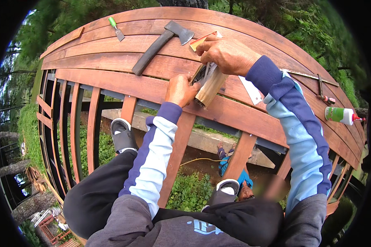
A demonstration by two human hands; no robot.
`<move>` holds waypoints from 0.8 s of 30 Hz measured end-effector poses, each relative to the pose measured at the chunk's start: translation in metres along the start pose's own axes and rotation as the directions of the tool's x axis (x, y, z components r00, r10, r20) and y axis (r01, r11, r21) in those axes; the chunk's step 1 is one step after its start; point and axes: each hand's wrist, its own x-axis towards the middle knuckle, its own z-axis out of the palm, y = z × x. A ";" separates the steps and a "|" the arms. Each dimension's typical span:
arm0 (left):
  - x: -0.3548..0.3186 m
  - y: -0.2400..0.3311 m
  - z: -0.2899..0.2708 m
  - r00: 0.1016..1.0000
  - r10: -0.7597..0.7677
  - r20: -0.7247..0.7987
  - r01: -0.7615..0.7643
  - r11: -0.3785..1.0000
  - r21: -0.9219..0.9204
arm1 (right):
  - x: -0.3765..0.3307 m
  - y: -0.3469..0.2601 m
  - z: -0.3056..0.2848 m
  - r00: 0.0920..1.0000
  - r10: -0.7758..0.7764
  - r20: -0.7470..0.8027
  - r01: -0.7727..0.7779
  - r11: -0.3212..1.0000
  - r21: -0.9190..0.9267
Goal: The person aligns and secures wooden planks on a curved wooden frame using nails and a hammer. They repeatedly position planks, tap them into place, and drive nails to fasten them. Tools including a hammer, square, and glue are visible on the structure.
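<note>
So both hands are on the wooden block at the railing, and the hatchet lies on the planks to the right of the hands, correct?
Not quite. In the head view the hatchet lies to the left of the hands, up on the planks. The rest holds: left hand and right hand are both on the wooden block.

1. One view only: head cam, fisheye, worn on the person, looking steeply down and fwd.
2. Close in: wooden slat deck (pixel 111 78) fills the upper half, its edges bent by the lens.
3. Both forearms enter from the bottom; left hand (pixel 180 90) and right hand (pixel 226 55) sit near centre.
4. Person's lap and sandals lowest in frame, grass beneath.
</note>
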 end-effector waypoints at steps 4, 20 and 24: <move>0.012 -0.003 -0.002 0.982 0.179 0.062 -0.189 0.952 0.242 | 0.004 0.007 0.012 0.973 0.081 0.217 -0.108 0.987 0.115; 0.002 -0.030 0.012 0.831 0.554 0.054 -0.556 0.825 0.097 | -0.104 -0.070 0.102 0.312 0.918 0.243 -0.258 -0.164 0.952; -0.004 -0.028 0.013 0.863 0.505 -0.001 -0.497 0.850 0.172 | -0.094 -0.064 0.100 0.283 0.950 0.135 -0.280 -0.053 0.959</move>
